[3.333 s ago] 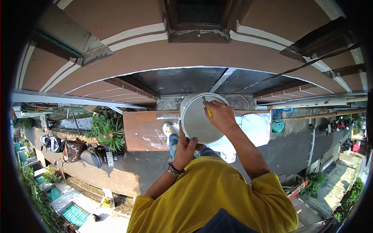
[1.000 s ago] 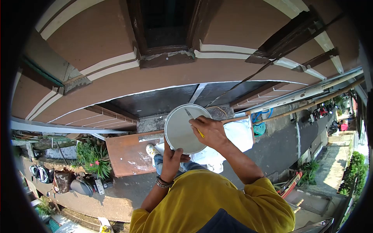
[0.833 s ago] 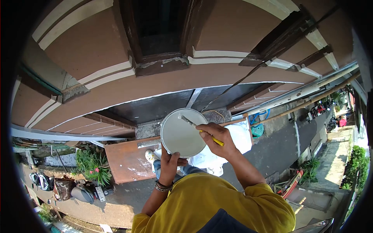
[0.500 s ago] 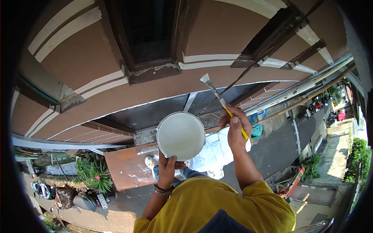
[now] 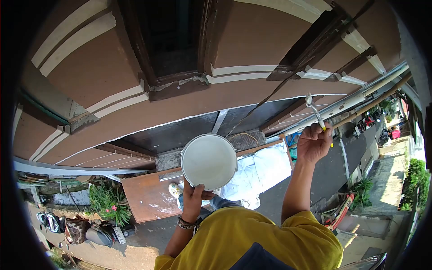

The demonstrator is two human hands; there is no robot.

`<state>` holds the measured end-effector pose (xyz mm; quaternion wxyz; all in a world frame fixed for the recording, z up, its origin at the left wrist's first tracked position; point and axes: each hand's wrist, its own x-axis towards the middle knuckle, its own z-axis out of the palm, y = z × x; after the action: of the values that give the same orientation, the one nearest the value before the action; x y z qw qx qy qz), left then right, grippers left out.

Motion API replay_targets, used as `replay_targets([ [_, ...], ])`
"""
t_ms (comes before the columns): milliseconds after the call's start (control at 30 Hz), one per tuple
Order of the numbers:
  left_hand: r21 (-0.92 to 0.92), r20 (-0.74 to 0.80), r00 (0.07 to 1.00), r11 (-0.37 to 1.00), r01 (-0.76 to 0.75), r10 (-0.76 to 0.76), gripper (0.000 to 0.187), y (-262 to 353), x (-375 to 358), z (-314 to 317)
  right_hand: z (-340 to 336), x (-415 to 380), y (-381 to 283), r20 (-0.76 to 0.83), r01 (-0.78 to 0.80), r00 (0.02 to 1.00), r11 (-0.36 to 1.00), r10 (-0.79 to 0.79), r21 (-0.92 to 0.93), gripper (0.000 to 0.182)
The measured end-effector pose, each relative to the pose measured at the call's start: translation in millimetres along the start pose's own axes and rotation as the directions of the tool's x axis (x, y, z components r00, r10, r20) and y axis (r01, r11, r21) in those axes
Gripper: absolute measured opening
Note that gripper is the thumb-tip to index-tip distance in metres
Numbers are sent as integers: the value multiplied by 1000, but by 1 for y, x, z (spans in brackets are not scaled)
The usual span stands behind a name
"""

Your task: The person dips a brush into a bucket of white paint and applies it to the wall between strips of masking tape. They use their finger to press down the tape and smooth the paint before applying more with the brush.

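A round paint bucket (image 5: 209,162) with a whitish inside is held in front of my body. My left hand (image 5: 196,196) grips it at the near rim, thumb on the edge and fingers beneath. Out to the right, my right hand (image 5: 313,143) is closed round the yellow handle of a paintbrush (image 5: 318,118). The brush points up and away, its pale bristles near the lower part of the brown wall (image 5: 252,33). White trim bands (image 5: 243,74) run along that wall.
Under my feet is a brown board platform (image 5: 144,193) with white splashes, partly covered by a white sheet (image 5: 261,168). A bamboo pole (image 5: 371,104) slants at the right. Parked motorbikes (image 5: 96,233) and plants (image 5: 108,202) stand below left. A dark cable (image 5: 274,92) hangs before the wall.
My right hand has moved to the right and slightly up with the paintbrush, away from the bucket. My left hand and the bucket have hardly moved.
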<state>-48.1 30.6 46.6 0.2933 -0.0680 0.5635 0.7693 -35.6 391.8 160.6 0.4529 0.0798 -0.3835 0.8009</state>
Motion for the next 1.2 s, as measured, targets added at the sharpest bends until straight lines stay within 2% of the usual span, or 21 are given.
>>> replay_targets([
  [100,5,-4,1000,1000,-8,8,49,0,1,0,-15,19,20,-98,2,995,965,-28,-260,25],
  [133,11,-4,1000,1000,-9,9,49,0,0,0,-13,24,27,-27,-39,999,961,33,-275,26],
  [167,16,-4,1000,1000,-12,12,49,0,0,0,-22,29,40,-19,-77,997,975,74,-206,28],
  [333,46,-14,1000,999,-10,11,49,-4,-1,0,-9,37,77,88,-142,983,968,163,-207,26],
  [567,24,4,1000,1000,14,-14,48,-1,-4,3,0,38,91,196,-184,951,948,238,-261,25],
  [867,69,-6,1000,997,20,-20,53,-7,-3,4,7,39,100,213,-178,949,953,233,-246,24],
  [967,63,-6,1000,998,25,-25,53,-6,-3,5,0,42,100,168,-130,970,957,178,-260,24],
  [1200,71,-5,999,997,33,-32,53,-9,-5,0,-1,36,95,129,-178,971,967,203,-181,23],
])
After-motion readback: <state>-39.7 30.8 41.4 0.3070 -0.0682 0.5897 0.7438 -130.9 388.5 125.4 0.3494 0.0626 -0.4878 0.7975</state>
